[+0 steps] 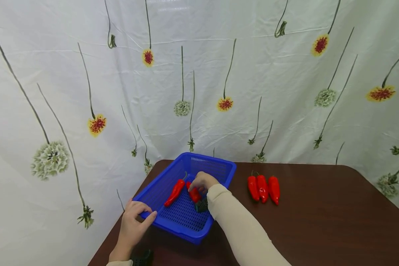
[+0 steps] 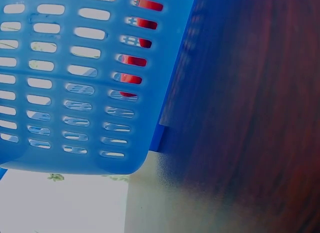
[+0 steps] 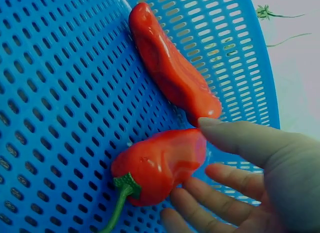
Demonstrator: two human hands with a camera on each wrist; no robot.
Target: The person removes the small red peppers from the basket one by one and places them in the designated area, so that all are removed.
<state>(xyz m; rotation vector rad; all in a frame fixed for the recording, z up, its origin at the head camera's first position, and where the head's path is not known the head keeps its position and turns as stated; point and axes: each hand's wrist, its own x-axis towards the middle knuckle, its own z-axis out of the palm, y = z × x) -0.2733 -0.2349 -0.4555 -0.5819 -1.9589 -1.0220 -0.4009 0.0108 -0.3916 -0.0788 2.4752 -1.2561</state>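
Note:
A blue plastic basket [image 1: 186, 233] with slotted walls stands on the dark table. My left hand [image 1: 133, 223] grips its near left corner, thumb over the rim. Inside the basket lie two red peppers: one long pepper [image 1: 175, 193] on the left, and another red pepper [image 1: 194, 194] under my right hand [image 1: 203, 181]. In the right wrist view, the pepper with the green stem [image 3: 155, 165] rests on the basket floor, with the loosely spread thumb and fingers right at its tip end. The other pepper [image 3: 172, 68] lies beyond it. Red shows through the slotted wall [image 2: 95, 78] in the left wrist view.
Several red peppers [image 1: 262, 188] lie side by side on the table [image 1: 319, 218], right of the basket. Behind the table hangs a white flower-printed cloth [image 1: 206, 129]. A dark device [image 1: 201, 205] sits at the right wrist.

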